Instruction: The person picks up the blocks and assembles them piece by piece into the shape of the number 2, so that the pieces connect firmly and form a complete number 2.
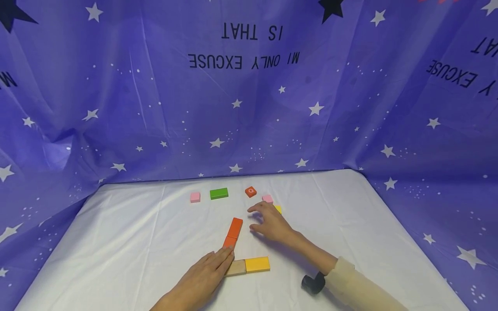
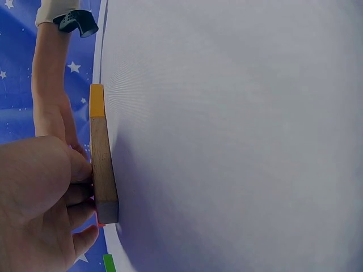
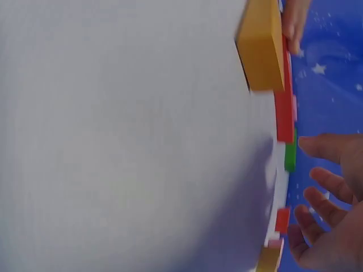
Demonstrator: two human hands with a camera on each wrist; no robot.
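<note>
Orange-red pair in front of me — far orange block [image 1: 235,227] and near orange block [image 1: 230,242], end to end, slanting away over the white tablecloth [image 1: 330,233]. Closer in, a bare-wood block [image 1: 237,268] and a long yellow block [image 1: 257,264] form a second row, ends meeting, yellow on the right. My left hand [image 1: 207,275] rests palm down, fingers fairly straight and together, over the near end of the near orange block and the left end of the bare-wood one; how firmly it presses, I cannot tell. My right hand [image 1: 272,222] is to the right of the orange pair, thumb and forefinger wide apart, in front of a partly hidden yellow block [image 1: 279,209]; contact there I cannot tell. Farther out, left to right: left pink block [image 1: 195,197], green block [image 1: 219,193], red Q block [image 1: 250,191], right pink block [image 1: 267,198] — this last just beyond my fingers
</note>
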